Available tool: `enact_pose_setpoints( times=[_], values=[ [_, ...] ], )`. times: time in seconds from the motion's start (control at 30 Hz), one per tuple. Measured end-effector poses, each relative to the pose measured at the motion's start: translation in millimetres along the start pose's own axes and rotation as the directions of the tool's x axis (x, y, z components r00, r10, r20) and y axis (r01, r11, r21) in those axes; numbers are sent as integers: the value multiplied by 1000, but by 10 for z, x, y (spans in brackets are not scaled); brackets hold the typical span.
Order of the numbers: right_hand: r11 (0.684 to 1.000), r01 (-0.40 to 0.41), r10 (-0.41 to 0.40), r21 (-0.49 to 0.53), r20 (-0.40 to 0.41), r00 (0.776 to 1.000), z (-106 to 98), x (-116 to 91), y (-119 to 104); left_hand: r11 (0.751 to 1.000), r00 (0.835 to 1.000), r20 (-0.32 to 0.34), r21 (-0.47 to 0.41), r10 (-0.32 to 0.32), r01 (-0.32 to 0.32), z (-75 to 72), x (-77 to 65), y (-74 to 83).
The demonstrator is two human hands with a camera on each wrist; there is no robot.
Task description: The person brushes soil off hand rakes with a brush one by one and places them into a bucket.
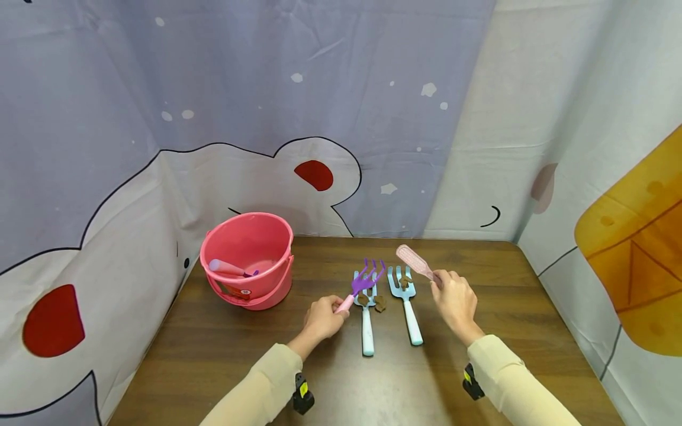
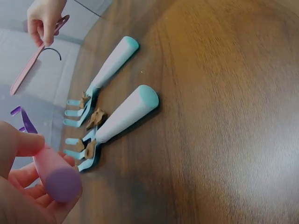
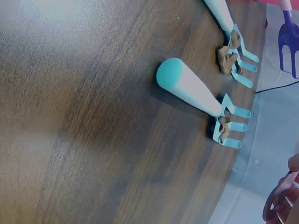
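My left hand [image 1: 322, 318] grips the pink handle of a small purple hand rake [image 1: 363, 284]; its bent prongs point away from me over the table. In my right hand [image 1: 456, 300] I hold a pink tool [image 1: 412, 260] with a long flat patterned head, tilted up and to the left. Below and between the hands lie two light-blue garden forks with pale handles, a left fork [image 1: 367, 335] and a right fork [image 1: 411, 322]. Brown crumpled pieces sit on their tines, and another brown piece [image 1: 380, 305] lies between them. The rake overlaps the left fork in the head view.
A pink bucket [image 1: 282, 285] stands at the back left of the brown wooden table [image 1: 186, 367], its handle folded down. Inside leans another tool [image 1: 226, 268] with a pink handle. A printed curtain [image 1: 373, 118] hangs behind the table and along its sides.
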State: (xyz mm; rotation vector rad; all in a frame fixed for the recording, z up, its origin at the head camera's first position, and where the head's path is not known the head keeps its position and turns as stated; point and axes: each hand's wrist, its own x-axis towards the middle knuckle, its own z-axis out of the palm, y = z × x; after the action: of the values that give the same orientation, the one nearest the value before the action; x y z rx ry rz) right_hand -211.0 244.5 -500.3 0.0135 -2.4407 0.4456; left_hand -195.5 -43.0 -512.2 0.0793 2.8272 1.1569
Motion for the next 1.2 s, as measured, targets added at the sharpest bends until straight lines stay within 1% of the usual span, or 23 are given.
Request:
enact_pose_setpoints(
  times=[0.1, 0.17, 0.2, 0.27, 0.33, 0.4, 0.47, 0.63, 0.77, 0.83, 0.93, 1.03, 1.1, 1.17, 1.2],
  values=[
    [1000, -16, 16, 9, 14, 1000, 5, -6, -18, 992, 999, 26, -119, -32, 34, 16, 4, -9],
    [1000, -24, 23, 16, 23, 999, 10, -11, -34, 973, 997, 54, -221, -55, 65, 29, 4, -13],
    [1000, -24, 24, 19, 25, 999, 12, -15, -44, 955, 995, 76, -281, -71, 90, 35, 3, -14],
    [999, -23, 22, 25, 26, 999, 17, -21, -65, 906, 987, 126, -398, -104, 146, 48, 0, -12],
    [999, -17, 16, 32, 23, 1000, 23, -25, -88, 857, 979, 166, -481, -119, 185, 60, 0, -12],
    [999, -9, 8, 38, 17, 1000, 26, -27, -109, 807, 969, 208, -545, -135, 229, 69, 4, -11],
    [999, -3, 2, 43, 14, 1000, 31, -26, -129, 771, 960, 240, -582, -144, 261, 77, 7, -10],
    [998, 30, -30, 58, 2, 1000, 45, -25, -170, 697, 940, 298, -638, -169, 327, 84, 12, 7],
    [995, 63, -63, 83, -3, 998, 54, -32, -201, 638, 928, 327, -680, -176, 361, 86, 15, 6],
    [992, 75, -76, 102, 1, 997, 58, -37, -220, 609, 925, 338, -702, -172, 370, 94, 24, -5],
    [986, 107, -109, 126, 9, 994, 71, -45, -255, 560, 922, 357, -739, -147, 375, 110, 37, -20],
    [976, 154, -160, 156, 32, 987, 82, -58, -311, 495, 919, 385, -784, -86, 375, 122, 52, -19],
    [968, 185, -196, 169, 45, 980, 93, -69, -350, 460, 913, 404, -803, -47, 379, 127, 56, -14],
    [961, 207, -221, 183, 62, 973, 97, -80, -393, 438, 909, 417, -815, -12, 380, 129, 59, -8],
    [958, 216, -232, 186, 65, 971, 100, -84, -412, 433, 907, 422, -817, 0, 381, 127, 58, -3]
  ],
)
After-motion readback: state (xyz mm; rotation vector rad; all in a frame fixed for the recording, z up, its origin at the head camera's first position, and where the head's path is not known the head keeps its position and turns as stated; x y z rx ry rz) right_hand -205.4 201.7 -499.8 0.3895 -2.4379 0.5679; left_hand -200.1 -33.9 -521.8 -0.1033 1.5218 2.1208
